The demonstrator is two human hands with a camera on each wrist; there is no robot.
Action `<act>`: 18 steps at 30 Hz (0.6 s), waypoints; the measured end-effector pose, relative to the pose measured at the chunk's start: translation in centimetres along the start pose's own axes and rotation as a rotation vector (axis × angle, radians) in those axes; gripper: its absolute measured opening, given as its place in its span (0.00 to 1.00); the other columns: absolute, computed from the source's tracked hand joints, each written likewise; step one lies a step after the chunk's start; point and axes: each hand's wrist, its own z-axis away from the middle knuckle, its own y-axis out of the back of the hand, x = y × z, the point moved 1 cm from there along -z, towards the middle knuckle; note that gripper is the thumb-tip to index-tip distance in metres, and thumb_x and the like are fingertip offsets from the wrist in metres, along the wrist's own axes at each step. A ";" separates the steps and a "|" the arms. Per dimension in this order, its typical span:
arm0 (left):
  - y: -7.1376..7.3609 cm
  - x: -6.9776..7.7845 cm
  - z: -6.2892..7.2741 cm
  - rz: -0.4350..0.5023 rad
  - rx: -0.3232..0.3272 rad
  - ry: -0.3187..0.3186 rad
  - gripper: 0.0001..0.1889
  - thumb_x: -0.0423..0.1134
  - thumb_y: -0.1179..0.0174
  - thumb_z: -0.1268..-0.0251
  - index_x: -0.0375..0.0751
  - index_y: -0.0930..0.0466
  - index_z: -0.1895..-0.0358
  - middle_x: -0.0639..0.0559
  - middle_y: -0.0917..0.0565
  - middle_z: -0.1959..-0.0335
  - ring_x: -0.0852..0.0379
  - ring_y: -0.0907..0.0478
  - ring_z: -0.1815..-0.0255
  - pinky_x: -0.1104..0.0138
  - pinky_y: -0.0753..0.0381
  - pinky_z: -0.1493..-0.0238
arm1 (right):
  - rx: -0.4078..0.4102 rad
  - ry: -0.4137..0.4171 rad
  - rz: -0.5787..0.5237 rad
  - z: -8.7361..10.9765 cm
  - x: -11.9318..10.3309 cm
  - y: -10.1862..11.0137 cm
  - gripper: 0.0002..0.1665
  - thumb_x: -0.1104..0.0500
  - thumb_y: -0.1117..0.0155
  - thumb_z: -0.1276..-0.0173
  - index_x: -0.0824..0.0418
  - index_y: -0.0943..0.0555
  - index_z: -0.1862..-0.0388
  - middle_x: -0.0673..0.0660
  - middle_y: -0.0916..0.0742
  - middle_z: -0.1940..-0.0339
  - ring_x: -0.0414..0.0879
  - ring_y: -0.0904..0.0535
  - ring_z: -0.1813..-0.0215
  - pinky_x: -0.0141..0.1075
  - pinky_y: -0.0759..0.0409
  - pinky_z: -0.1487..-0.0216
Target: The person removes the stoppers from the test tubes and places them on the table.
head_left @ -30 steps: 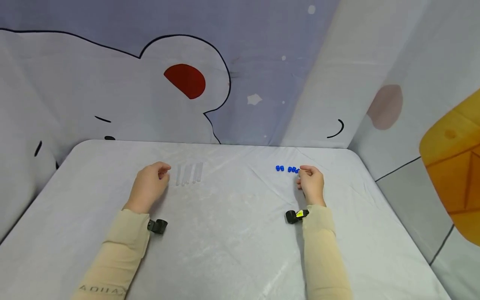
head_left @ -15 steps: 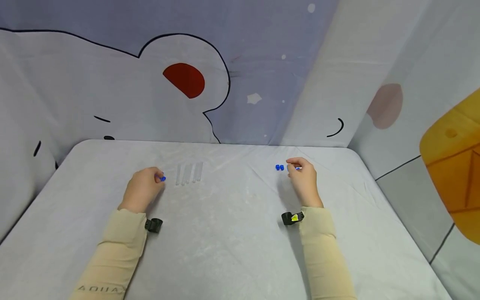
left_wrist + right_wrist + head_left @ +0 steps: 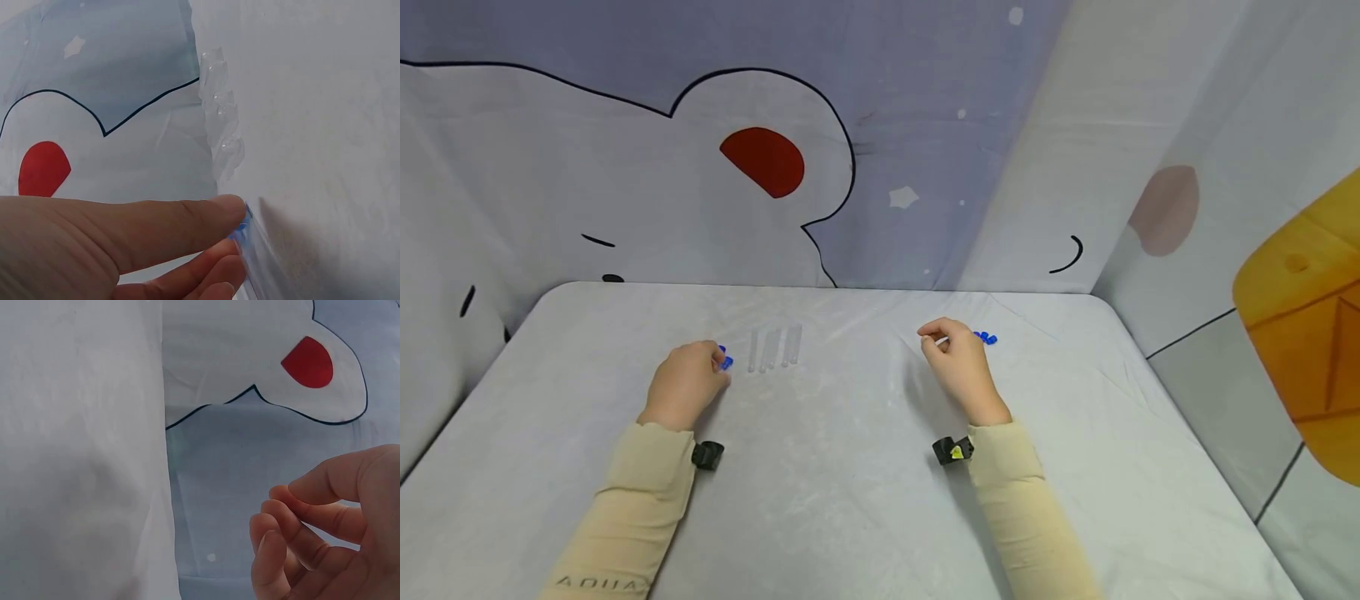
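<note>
My left hand (image 3: 685, 382) is low over the left part of the table. In the left wrist view its thumb and fingers pinch a clear tube (image 3: 270, 270) near a blue cap (image 3: 243, 224); the fingers partly hide it. Two blue spots, apparently caps (image 3: 727, 362), show at its fingertips in the head view. Beside it lie several clear tubes (image 3: 771, 349) in a row. My right hand (image 3: 958, 371) hovers just left of a small group of blue caps (image 3: 985, 337). Its fingers are loosely curled, the thumb near the index finger, with nothing visible between them.
A white cloth covers the table (image 3: 842, 467). Behind and beside it hang printed fabric walls (image 3: 910, 108). Each wrist wears a small black camera (image 3: 707, 455) at the sleeve cuff.
My right hand has moved left past the caps; it now covers where two caps lay, while the right-hand ones show again. Blue has come into sight at my left fingertips, and that hand sits slightly lower.
</note>
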 end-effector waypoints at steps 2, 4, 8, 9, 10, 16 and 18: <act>0.0 0.0 0.1 -0.010 -0.003 -0.003 0.07 0.27 0.35 0.38 0.25 0.20 0.61 0.39 0.18 0.71 0.44 0.21 0.70 0.48 0.20 0.64 | -0.007 0.009 0.007 0.1 -0.2 -0.3 0.12 0.62 0.42 0.27 0.63 0.14 0.52 0.58 0.15 0.57 0.48 0.21 0.65 0.39 0.21 0.65; -0.1 0.1 0.2 -0.019 -0.007 -0.002 0.06 0.27 0.35 0.39 0.26 0.20 0.63 0.37 0.17 0.69 0.43 0.21 0.70 0.48 0.20 0.65 | -0.016 0.020 0.009 0.1 -0.3 -0.6 0.12 0.62 0.42 0.27 0.63 0.14 0.52 0.58 0.15 0.57 0.49 0.21 0.64 0.39 0.21 0.64; 0.0 0.1 0.3 -0.038 -0.025 -0.006 0.02 0.24 0.37 0.41 0.28 0.21 0.66 0.35 0.17 0.68 0.43 0.22 0.71 0.49 0.20 0.67 | -0.036 0.042 0.015 0.2 -0.5 -1.2 0.13 0.63 0.42 0.29 0.64 0.14 0.53 0.58 0.15 0.58 0.48 0.21 0.64 0.39 0.22 0.62; 0.0 0.1 0.3 -0.041 -0.030 -0.005 0.02 0.24 0.38 0.41 0.29 0.21 0.66 0.36 0.17 0.69 0.44 0.22 0.72 0.50 0.21 0.68 | -0.042 0.047 0.014 0.2 -0.6 -1.4 0.13 0.63 0.43 0.29 0.65 0.14 0.53 0.58 0.15 0.59 0.48 0.21 0.63 0.39 0.22 0.62; 0.1 0.2 0.4 -0.043 -0.034 -0.003 0.01 0.24 0.40 0.42 0.30 0.21 0.67 0.37 0.17 0.69 0.44 0.23 0.73 0.51 0.22 0.69 | -0.046 0.054 0.014 0.2 -0.6 -1.5 0.13 0.64 0.43 0.30 0.65 0.14 0.53 0.58 0.15 0.59 0.48 0.21 0.63 0.39 0.22 0.62; 0.6 1.0 0.5 -0.036 -0.039 -0.014 0.05 0.27 0.44 0.41 0.34 0.20 0.65 0.43 0.19 0.70 0.48 0.26 0.72 0.56 0.25 0.71 | -0.070 0.094 0.018 0.5 -1.1 -2.1 0.13 0.65 0.42 0.30 0.66 0.14 0.54 0.58 0.14 0.61 0.48 0.21 0.63 0.39 0.21 0.61; 0.8 1.5 0.6 -0.027 -0.040 -0.031 0.05 0.28 0.44 0.40 0.34 0.20 0.64 0.44 0.20 0.70 0.48 0.26 0.71 0.55 0.24 0.69 | -0.084 0.115 0.026 0.6 -1.3 -2.3 0.12 0.64 0.42 0.30 0.66 0.14 0.54 0.57 0.15 0.61 0.48 0.20 0.64 0.39 0.20 0.61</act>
